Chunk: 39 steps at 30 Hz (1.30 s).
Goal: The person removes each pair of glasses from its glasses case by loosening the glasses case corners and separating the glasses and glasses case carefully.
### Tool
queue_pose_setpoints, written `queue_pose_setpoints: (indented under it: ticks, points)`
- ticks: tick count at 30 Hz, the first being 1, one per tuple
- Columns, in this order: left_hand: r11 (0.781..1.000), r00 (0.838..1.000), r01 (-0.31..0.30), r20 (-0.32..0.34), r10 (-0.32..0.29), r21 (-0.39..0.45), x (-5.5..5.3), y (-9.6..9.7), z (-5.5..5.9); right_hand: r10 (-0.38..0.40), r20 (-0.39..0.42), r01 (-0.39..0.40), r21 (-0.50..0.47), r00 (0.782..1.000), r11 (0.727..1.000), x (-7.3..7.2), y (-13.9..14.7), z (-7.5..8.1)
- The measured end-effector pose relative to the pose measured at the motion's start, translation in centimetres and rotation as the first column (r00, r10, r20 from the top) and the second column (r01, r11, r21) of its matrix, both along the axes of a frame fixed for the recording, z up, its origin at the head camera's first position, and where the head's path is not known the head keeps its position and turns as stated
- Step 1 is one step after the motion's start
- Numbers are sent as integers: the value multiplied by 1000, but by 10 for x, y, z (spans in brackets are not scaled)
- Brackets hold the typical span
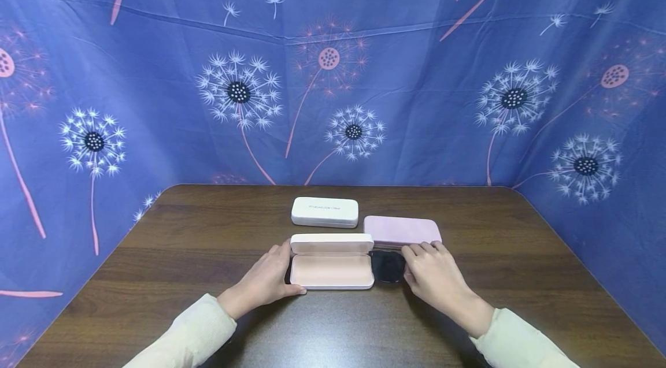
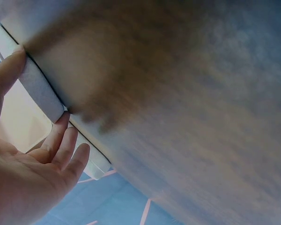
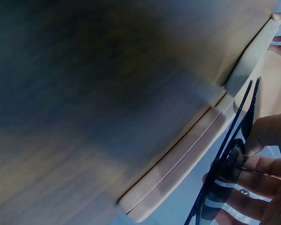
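An open white glasses case (image 1: 332, 272) with a pale peach lining lies on the table, its lid raised at the back and nothing inside. At its left end, my left hand (image 1: 264, 277) holds it, thumb at the front corner and fingers reaching round to the back. Dark sunglasses (image 1: 388, 267) are in my right hand (image 1: 436, 277), just right of the case. In the right wrist view, the thumb and fingers pinch the sunglasses (image 3: 228, 161) by the lens part, the dark temples pointing toward the case.
Behind the open case stands a closed white glasses case (image 1: 325, 212) with printing on its lid. A closed pink glasses case (image 1: 402, 230) lies behind the sunglasses. The brown wooden table (image 1: 208, 223) ends at a blue dandelion-print cloth (image 1: 416, 67).
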<state>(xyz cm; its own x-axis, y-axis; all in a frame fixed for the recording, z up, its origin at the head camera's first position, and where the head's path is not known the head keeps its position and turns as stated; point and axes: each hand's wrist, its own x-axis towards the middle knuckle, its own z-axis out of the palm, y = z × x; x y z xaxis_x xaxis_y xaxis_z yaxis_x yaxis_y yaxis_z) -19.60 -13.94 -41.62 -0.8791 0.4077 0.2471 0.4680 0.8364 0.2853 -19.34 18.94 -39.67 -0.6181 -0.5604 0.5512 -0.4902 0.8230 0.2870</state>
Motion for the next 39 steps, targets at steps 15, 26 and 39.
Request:
queue_pose_setpoints:
  ticks: [15, 26, 39]
  points:
    - [1000, 1000, -4, 12, 4, -4, 0, 1, 0, -44, 57, 42, 30, 997, 999, -6, 11, -6]
    - [1000, 1000, 5, 9, -5, -11, 0, 0, 0, -56, 128, 52, 38, 990, 998, -9, 10, -9]
    - [1000, 1000, -4, 20, 4, -16, 1, 0, 1, -91, 210, 79, 66, 973, 995, -10, 10, -12]
